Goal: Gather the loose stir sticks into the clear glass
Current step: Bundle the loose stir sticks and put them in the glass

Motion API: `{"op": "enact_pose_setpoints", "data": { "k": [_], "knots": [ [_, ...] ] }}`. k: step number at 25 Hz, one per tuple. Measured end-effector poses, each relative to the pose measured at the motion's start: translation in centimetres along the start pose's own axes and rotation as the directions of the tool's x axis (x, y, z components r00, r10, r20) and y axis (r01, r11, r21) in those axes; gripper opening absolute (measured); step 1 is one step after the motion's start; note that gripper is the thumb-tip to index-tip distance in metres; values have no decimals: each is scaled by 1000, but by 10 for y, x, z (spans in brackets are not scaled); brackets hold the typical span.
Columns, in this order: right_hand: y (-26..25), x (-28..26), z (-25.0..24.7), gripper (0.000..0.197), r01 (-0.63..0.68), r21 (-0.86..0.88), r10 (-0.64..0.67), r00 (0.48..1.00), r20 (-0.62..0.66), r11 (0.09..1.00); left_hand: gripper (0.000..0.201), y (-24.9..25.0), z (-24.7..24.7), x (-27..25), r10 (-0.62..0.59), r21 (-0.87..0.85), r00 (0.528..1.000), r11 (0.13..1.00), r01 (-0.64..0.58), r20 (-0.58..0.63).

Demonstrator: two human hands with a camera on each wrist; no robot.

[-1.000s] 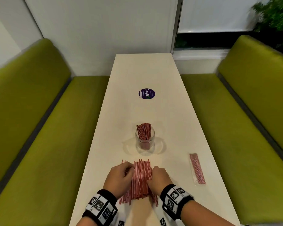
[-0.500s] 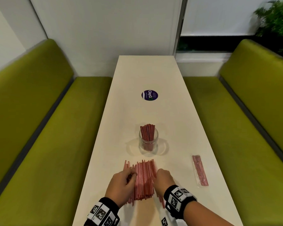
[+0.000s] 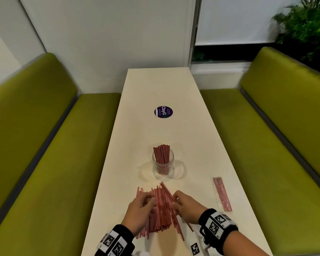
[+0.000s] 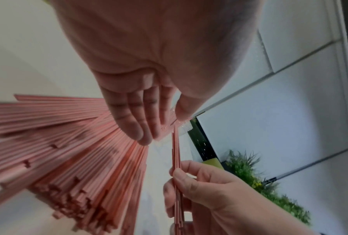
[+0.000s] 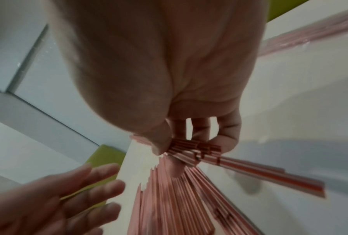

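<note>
The loose red-and-white striped plastic stir sticks [image 3: 158, 209] lay fanned in a flat heap on the near end of the long white tabletop [image 3: 155, 85], their lengths running roughly away from you, just short of the clear glass jar [image 3: 163, 164]. That glass stood upright near the middle of the tabletop and already held a bunch of the same sticks, tips rising above its rim, so part of the gathering looked done.

Your right hand [image 3: 186, 206] had a small bundle of sticks pinched between thumb and curled fingers [image 5: 227, 136] at the heap's right edge, the bundle angled up off the pile, apparently so it could be carried clear without dragging its neighbours.

Your left hand [image 3: 139, 211] rested over the left side of the heap, its fingers [image 4: 137, 120] straight, pressed side by side and gripping nothing. Judging by that, it was there to pin the rest flat while the other hand drew its share away.

The glass sat directly beyond the pile, a short reach for the loaded hand. The heap was large, so many more trips seemed likely.

Well to the right, near the tabletop's edge, lay a sealed clear plastic packet of stir sticks [image 3: 222, 194], untouched. Farther up was a round purple sticker [image 3: 163, 112]. Olive-green padded benches [image 3: 44, 154] flanked the tabletop on both sides.
</note>
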State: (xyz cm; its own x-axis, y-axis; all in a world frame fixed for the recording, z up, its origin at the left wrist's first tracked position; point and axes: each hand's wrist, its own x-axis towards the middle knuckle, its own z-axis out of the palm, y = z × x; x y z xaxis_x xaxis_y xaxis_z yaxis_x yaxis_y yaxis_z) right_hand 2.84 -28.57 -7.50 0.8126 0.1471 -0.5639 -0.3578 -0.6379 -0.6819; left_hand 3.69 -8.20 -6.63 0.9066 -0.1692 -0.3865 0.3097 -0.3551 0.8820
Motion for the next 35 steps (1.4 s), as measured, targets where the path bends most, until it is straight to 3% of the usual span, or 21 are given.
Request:
{"op": "enact_pose_setpoints", "data": {
  "k": [3,6,8,11,16,20,24,28,30,33,35],
  "knots": [
    [-15,-10,-6,6,118,-82,-114,992,51,990,27,9,1,9,-5,-183,999,983,-1,-32],
    [-23,-16,-3,12,192,-57,-186,977,107,980,11,23,-3,12,56,-42,997,998,-54,45],
    [-25,-20,-2,14,204,57,-209,971,119,977,18,28,-5,12,69,102,985,991,-86,155],
    [-25,-25,-7,13,203,176,-216,974,61,963,16,29,-11,12,83,78,967,991,-105,242],
    [-27,-34,-33,16,174,551,-243,968,54,816,12,29,-13,12,129,-34,980,991,-126,151],
    [-22,-39,-53,20,114,692,-263,958,114,713,9,28,-14,10,136,-133,988,983,-127,66],
    [-25,-32,-43,20,83,840,-191,981,25,537,9,26,-11,9,123,-234,992,964,-123,-15],
    [-34,-18,-15,8,129,796,-106,991,-82,592,12,31,17,3,169,-171,984,973,-158,53],
    [-33,-14,-17,14,122,770,-32,991,-131,627,11,31,19,7,169,-158,985,974,-165,12],
    [-30,-12,-23,12,36,792,10,999,-54,609,9,33,11,15,165,-165,985,971,-171,-46],
    [-31,-12,-27,5,22,825,-13,1000,-17,565,10,42,11,17,188,-120,982,975,-186,4]
  ]
}}
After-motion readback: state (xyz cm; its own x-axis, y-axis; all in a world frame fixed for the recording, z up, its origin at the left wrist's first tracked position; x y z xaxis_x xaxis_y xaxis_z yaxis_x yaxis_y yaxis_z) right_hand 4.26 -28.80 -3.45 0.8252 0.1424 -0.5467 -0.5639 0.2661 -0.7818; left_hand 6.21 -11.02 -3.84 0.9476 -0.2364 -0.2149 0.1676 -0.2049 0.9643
